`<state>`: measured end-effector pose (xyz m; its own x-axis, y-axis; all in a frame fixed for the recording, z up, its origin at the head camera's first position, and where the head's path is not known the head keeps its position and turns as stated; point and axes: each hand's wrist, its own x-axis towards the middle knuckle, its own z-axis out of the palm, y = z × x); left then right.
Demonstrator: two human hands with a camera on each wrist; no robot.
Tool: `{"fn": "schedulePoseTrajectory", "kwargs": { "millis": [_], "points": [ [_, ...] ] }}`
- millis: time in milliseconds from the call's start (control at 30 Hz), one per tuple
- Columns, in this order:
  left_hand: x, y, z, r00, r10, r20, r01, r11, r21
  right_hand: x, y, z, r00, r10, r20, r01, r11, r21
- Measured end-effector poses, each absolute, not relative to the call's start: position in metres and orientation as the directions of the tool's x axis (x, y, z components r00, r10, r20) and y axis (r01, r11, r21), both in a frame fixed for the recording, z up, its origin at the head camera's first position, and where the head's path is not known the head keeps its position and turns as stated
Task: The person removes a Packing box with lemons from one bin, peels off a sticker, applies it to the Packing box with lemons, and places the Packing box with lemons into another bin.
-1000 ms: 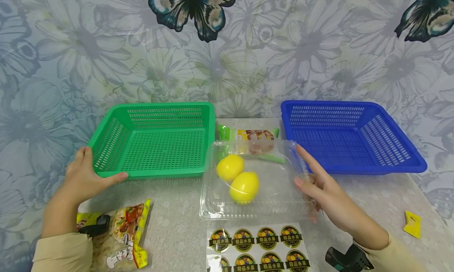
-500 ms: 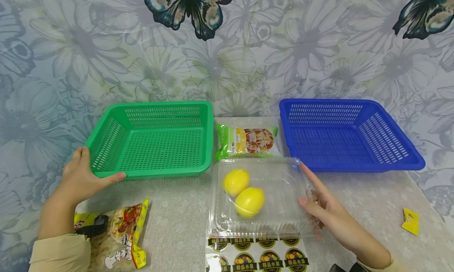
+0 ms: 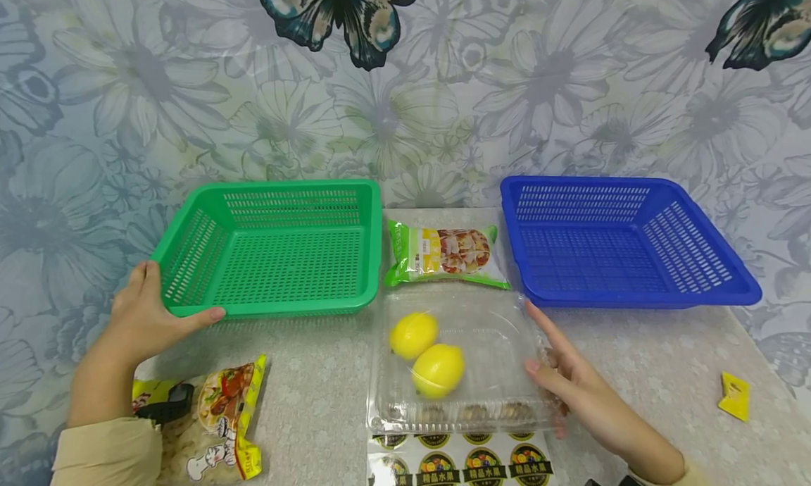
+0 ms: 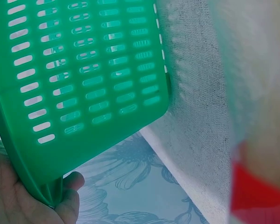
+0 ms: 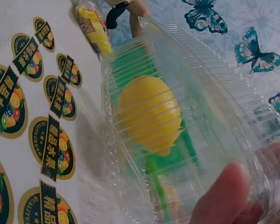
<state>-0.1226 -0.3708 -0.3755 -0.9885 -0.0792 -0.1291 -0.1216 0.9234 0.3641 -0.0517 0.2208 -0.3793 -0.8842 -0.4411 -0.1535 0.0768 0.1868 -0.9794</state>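
A clear plastic clamshell box (image 3: 500,324) lies on the table between the two baskets, its lid down, with two yellow lemons (image 3: 413,334) (image 3: 438,370) inside. My right hand (image 3: 570,377) pinches the box's right edge, thumb on top and index finger stretched along the side. In the right wrist view a fingertip (image 5: 226,196) presses the box (image 5: 200,88) rim, and one lemon (image 5: 149,114) shows through the ribbed wall. My left hand (image 3: 142,317) grips the front left corner of the green basket (image 3: 279,306), thumb along its front rim. In the left wrist view that hand (image 4: 18,200) sits under the basket (image 4: 84,70) corner.
A blue basket (image 3: 633,301) stands at the right. A green snack bag (image 3: 446,253) lies behind the box. A sheet of round fruit stickers (image 3: 462,461) lies partly under the box's front. A yellow snack bag (image 3: 215,422) is at the lower left, a yellow scrap (image 3: 735,396) at the far right.
My right hand has brought the box toward me and down onto the table, over the sticker sheet's top row. The green snack bag behind is now uncovered. The left hand has not moved.
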Motion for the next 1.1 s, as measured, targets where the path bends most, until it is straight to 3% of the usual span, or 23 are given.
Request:
{"fn": "schedulePoseTrajectory", "kwargs": {
  "millis": [1100],
  "points": [
    [-0.12,-0.368,-0.374,-0.987,-0.079,-0.137,-0.126,0.914,0.386,-0.105,0.21,-0.411,-0.901,-0.414,-0.133,0.04,0.226,-0.973]
  ]
}}
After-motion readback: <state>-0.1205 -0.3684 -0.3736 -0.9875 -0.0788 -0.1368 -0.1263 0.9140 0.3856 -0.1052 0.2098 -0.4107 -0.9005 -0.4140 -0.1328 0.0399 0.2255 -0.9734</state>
